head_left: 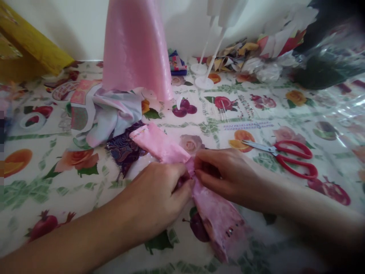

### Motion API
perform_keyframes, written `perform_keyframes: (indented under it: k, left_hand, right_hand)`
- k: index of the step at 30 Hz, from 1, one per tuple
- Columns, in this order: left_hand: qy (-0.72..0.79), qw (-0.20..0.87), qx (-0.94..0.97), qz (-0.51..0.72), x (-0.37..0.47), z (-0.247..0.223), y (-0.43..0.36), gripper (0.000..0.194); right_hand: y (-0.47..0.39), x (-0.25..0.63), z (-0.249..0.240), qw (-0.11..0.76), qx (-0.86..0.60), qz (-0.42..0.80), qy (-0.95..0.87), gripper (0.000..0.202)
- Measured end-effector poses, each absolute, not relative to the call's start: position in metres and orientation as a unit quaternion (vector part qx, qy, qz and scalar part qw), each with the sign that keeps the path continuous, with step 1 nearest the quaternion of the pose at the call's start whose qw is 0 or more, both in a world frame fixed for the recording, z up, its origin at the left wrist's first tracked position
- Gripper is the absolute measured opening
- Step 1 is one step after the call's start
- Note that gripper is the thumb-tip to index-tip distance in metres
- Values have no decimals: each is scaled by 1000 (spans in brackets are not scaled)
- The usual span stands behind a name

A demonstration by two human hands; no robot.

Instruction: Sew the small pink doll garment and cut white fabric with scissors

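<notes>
Thumb and fingers of the left hand [162,194] close on the gathered middle of a pink strip [218,209], and the right hand [228,171] pinches it just beside them, its fingertips nearly together. The strip lies aslant across the table [17,205], running from upper left to lower right beneath both hands. At far left stands a yellow cloth [31,49]; then come a pale cloth [118,108], a dark patterned cloth [124,148] by the strip's upper end, a pink drape [137,49], white stands [204,82], and red-handled scissors [298,161], blades parted, beyond the right hand.
</notes>
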State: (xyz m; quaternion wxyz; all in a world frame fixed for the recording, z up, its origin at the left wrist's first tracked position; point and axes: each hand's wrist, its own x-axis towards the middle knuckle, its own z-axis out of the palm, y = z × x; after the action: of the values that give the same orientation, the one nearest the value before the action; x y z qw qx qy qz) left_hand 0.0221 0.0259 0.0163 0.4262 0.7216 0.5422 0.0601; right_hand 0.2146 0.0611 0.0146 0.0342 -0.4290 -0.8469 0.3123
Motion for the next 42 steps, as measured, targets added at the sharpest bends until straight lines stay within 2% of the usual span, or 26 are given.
perform_keyframes:
  k: [13,20,22,27,31,38,42]
  left_hand:
    - [535,405,736,86,22,12,28,29]
    - [542,407,732,75,22,14,29,32]
    - [542,415,727,72,23,14,30,33]
    - [534,427,726,69,22,12,29,33]
    - [530,428,729,70,21,13,28,31]
    - [532,425,730,66,21,11,28,29]
    - [521,442,723,99,21,13,28,25]
  right_hand:
    - [67,211,18,-22,-415,285,-864,17]
    - [74,218,27,-17,-412,326,-851,5]
    - [74,223,29,-1,-413,330,-849,5]
    - [61,232,33,101,-381,291,-872,7]
    - [52,234,31,130,-345,245,-896,14]
    - [52,231,22,66,-360,288,-885,10]
    - [50,228,18,67,-392,287,-871,7]
